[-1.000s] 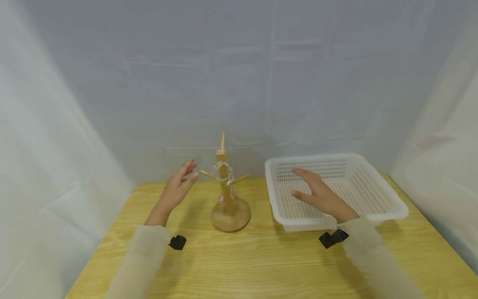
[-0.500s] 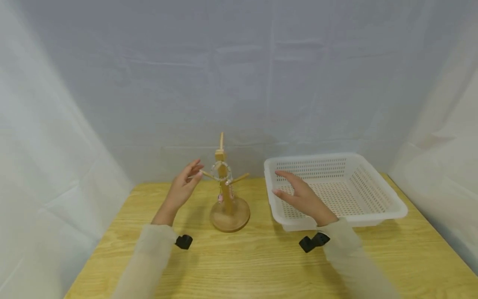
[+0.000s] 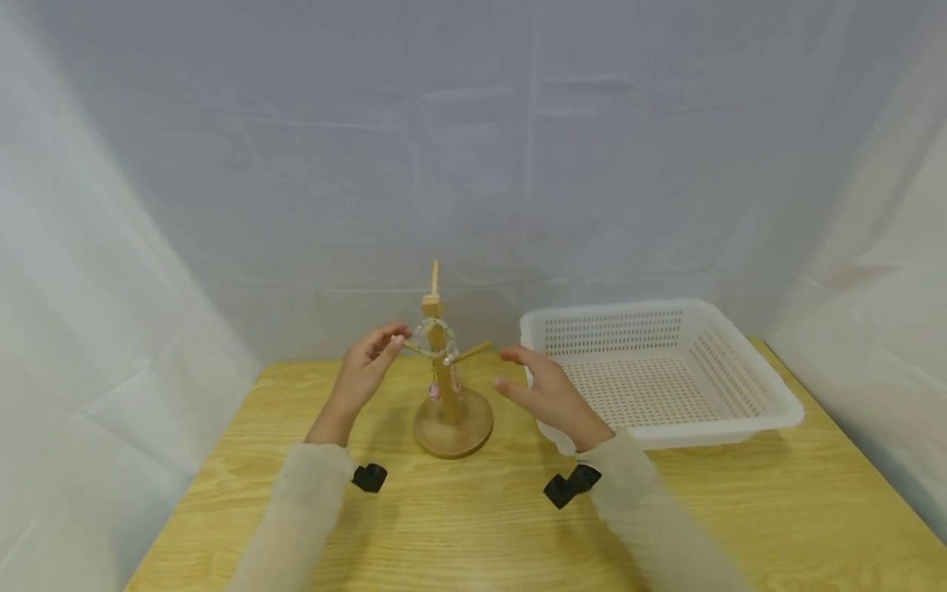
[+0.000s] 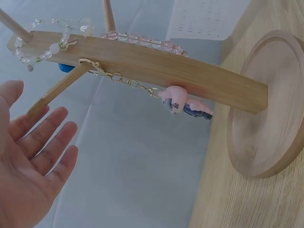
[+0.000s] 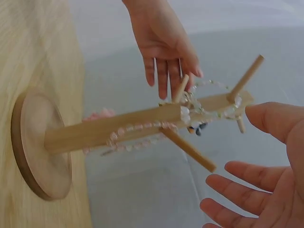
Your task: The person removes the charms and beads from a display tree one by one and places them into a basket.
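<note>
I've seen the person's right grip (image 3: 551, 395) travel toward nine o'clock, from over the basket (image 3: 710, 432) to near the stand (image 3: 453, 436); the left grip (image 3: 362, 366) has edged toward three o'clock, beside a peg (image 4: 59, 90).

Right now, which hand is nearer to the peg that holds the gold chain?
The left hand, at the tip of this peg. The right hand is apart, right of the stand.

wooden stand (image 4: 194, 71): one | pegs (image 5: 189, 149) on it: four | beaded bracelets (image 4: 144, 41): two | pink charm keychain (image 4: 174, 97): one | blue item (image 4: 65, 68), mostly hidden: one | white basket (image 3: 710, 431): one | bare hands (image 3: 360, 362): two | black wrist devices (image 3: 370, 478): two | pale sleeves (image 3: 303, 493): two | wooden surface (image 3: 473, 526): one
</note>
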A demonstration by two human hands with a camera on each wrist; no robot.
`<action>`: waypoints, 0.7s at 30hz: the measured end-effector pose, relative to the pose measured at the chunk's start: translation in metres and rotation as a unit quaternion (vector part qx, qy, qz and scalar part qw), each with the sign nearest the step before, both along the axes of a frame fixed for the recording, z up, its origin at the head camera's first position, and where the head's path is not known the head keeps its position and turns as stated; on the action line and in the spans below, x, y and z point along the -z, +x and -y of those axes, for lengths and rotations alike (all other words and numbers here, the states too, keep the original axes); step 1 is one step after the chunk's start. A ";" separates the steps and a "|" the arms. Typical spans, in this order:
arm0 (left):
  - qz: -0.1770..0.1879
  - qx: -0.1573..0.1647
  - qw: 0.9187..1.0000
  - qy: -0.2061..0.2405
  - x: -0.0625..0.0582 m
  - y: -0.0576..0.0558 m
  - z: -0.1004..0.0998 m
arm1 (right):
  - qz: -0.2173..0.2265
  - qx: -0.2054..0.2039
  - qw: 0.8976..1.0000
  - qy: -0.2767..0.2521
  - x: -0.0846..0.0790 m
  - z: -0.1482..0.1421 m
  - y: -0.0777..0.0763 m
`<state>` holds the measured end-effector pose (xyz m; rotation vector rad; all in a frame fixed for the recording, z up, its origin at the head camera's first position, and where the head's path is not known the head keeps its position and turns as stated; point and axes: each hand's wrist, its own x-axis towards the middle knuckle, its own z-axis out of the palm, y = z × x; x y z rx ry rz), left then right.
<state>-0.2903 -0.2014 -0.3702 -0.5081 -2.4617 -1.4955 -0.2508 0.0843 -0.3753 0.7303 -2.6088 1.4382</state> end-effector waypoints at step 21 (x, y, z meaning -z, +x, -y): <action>0.011 0.012 0.994 0.109 0.011 -0.016 0.004 | 0.000 0.051 0.991 -0.128 0.039 0.055 -0.006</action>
